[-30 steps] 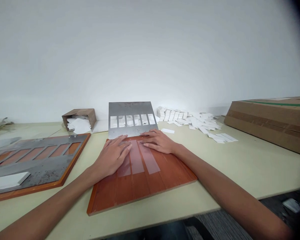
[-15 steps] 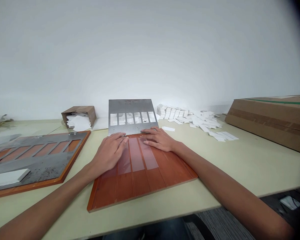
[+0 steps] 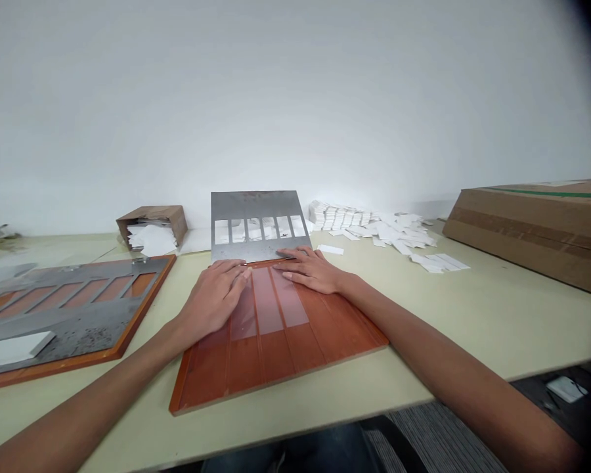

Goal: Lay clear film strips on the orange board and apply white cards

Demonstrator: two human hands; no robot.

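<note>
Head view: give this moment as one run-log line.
left hand: flat on orange wooden board | right hand: flat on board, fingertips at slotted steel plate | translucent strips: on board, by both hands

White wall (image 3: 295, 98) (grey carpet (image 3: 438, 440) below)

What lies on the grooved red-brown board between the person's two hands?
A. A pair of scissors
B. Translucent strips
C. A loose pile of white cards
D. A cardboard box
B: the translucent strips lie side by side on the grooved red-brown board, running toward the viewer from between the left hand and the right hand.
</note>
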